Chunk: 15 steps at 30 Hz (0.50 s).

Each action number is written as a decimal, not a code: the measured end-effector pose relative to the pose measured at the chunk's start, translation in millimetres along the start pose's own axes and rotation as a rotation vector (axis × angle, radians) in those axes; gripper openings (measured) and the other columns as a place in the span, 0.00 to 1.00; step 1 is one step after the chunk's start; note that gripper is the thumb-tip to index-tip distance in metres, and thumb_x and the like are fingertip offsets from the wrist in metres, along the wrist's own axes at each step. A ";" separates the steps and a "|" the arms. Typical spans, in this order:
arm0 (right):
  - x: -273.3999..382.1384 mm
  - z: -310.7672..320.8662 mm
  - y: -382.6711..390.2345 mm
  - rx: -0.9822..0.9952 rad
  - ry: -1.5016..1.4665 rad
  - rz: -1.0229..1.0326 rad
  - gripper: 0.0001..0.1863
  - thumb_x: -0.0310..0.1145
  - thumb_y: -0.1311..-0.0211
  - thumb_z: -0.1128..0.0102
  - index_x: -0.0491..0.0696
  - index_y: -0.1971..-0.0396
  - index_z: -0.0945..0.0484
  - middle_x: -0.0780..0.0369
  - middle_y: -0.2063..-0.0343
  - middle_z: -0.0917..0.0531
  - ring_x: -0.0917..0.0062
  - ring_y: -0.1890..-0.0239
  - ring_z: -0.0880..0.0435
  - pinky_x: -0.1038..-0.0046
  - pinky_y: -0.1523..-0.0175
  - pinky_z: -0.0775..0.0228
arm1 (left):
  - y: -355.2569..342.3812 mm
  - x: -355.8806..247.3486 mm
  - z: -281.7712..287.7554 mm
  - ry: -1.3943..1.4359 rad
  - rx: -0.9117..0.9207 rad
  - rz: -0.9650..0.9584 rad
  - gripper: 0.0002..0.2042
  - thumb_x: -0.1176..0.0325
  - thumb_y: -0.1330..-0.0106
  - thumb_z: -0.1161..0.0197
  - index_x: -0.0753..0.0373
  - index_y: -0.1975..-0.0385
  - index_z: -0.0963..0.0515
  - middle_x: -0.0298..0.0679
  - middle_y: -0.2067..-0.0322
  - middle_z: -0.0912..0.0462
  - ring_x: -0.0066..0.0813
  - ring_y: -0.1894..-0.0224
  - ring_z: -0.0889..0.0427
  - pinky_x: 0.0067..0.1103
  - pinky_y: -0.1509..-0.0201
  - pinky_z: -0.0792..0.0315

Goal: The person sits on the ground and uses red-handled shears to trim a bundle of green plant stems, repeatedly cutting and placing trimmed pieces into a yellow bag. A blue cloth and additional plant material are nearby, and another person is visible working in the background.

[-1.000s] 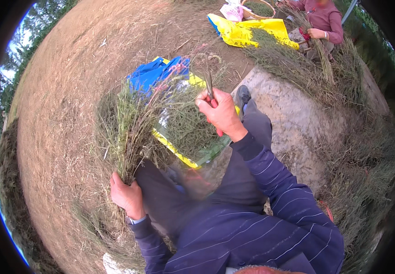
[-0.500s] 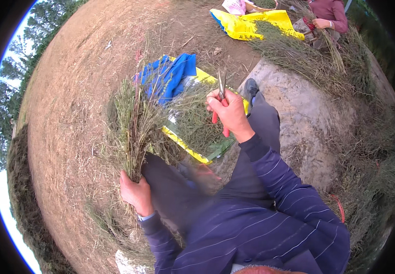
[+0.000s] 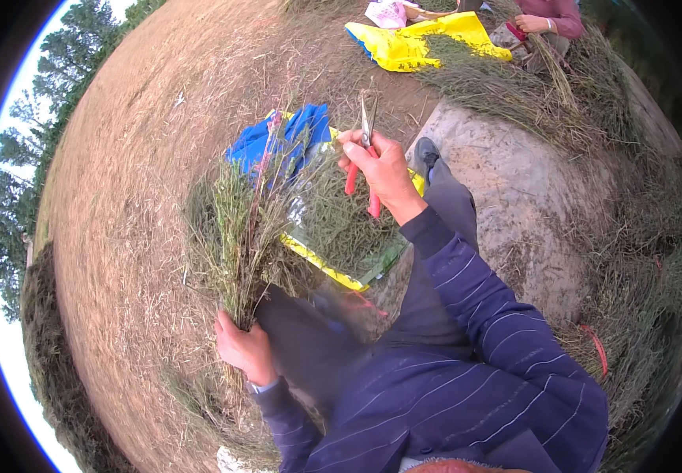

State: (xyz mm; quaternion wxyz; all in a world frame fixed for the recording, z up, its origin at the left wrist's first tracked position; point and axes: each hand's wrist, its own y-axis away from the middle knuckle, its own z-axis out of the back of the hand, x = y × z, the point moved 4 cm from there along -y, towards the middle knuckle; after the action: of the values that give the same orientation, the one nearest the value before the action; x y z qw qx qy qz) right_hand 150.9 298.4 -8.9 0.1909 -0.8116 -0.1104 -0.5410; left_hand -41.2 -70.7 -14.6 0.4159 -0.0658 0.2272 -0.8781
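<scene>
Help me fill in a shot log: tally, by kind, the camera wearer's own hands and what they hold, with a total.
Left hand and right hand: 2
Red-handled scissors, in the right hand: 1
Bundle of stems, in the left hand: 1
Total: 4

Scissors (image 3: pixel 366 139): handles (image 3: pixel 373 205) red, blades (image 3: pixel 365 122) grey. Stem bundle (image 3: pixel 238 244) is green-brown; cloth (image 3: pixel 308 124) is blue; top (image 3: pixel 467 402) is navy, thinly white-striped.

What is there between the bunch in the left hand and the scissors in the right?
In the head view, a pile of loose stems on a yellow-edged sheet shows between the bunch and the scissors.
</scene>
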 end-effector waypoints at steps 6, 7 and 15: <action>-8.3 0.1 -1.1 0.048 -0.079 -0.067 0.12 0.29 0.24 0.39 0.40 0.47 0.16 0.61 0.63 0.12 0.77 0.63 0.11 0.72 0.52 0.16 | -0.3 -2.2 2.5 0.015 0.029 0.041 0.30 0.74 0.51 0.25 0.67 0.43 0.22 0.51 0.61 0.18 0.56 0.65 0.15 0.44 0.63 0.23; -8.4 0.5 -0.7 0.059 -0.081 -0.078 0.13 0.29 0.24 0.39 0.41 0.46 0.17 0.61 0.62 0.12 0.77 0.63 0.11 0.72 0.52 0.16 | -0.1 -6.1 5.5 0.025 0.043 0.058 0.29 0.74 0.50 0.25 0.66 0.45 0.23 0.52 0.60 0.18 0.59 0.63 0.15 0.45 0.61 0.23; 9.0 6.1 -16.5 0.141 -0.034 -0.005 0.15 0.27 0.22 0.42 0.40 0.41 0.19 0.60 0.58 0.11 0.77 0.61 0.11 0.72 0.53 0.17 | -0.2 -7.5 6.0 -0.024 0.078 0.051 0.31 0.74 0.51 0.24 0.66 0.42 0.22 0.52 0.57 0.17 0.59 0.59 0.14 0.44 0.57 0.22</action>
State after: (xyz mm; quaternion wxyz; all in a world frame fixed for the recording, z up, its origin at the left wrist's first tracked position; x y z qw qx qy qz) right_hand 153.1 315.6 0.4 0.2443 -0.8049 -0.1533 -0.5186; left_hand -34.7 -66.9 -8.6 0.4429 -0.0542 0.1893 -0.8747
